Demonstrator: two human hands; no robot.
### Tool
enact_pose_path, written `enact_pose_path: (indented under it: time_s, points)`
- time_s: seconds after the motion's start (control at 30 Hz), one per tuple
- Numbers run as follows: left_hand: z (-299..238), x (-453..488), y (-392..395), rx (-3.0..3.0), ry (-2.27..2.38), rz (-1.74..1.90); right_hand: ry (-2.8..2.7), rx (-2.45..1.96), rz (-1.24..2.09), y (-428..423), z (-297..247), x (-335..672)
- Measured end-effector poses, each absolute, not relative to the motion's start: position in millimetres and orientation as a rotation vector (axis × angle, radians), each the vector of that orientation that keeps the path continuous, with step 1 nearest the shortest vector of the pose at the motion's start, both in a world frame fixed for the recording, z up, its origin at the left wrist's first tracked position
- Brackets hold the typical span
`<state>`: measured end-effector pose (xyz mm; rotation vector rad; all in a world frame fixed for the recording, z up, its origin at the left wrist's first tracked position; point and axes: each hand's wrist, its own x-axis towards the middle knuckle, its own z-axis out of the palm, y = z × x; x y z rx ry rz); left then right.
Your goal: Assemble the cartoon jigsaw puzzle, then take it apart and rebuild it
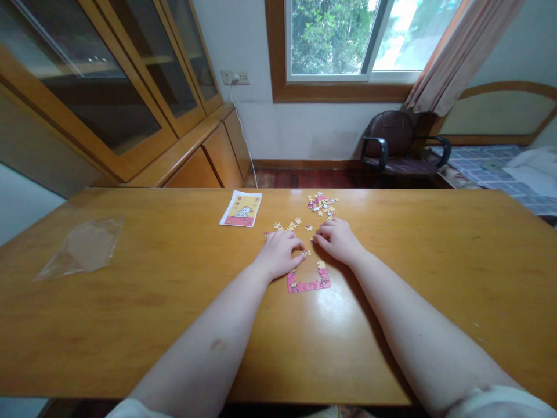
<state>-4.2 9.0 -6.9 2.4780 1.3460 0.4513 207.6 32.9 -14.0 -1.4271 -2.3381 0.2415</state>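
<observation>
The left hand [278,254] and right hand [338,240] rest loosely curled, holding nothing visibly, their fingertips just beside a small loose jigsaw piece [306,252]. Below them on the honey-coloured wooden desk [130,325], a flat pink-and-yellow cardboard puzzle section [308,281] forms a joined U-shaped border, its middle unfilled. Beyond, scattered pieces and a small multicoloured heap of cardboard pieces [321,203] remain unjoined.

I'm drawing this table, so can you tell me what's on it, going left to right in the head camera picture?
Clear crumpled plastic bag → white-edged yellow-and-red picture card → the person's bare left hand → the person's bare right hand
</observation>
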Motion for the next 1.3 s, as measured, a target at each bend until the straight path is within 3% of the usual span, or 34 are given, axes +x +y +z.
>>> enact_pose_path:
  time_s: [0.3, 1.3]
  points:
    - [-7, -4, 9, 2.506, 1.34, 0.497, -2.375, -1.455, 0.399, 33, -13, 204]
    - [4, -10, 8, 2.59, 1.197, 0.389, -2.388, -1.53, 0.338, 32, -14, 199]
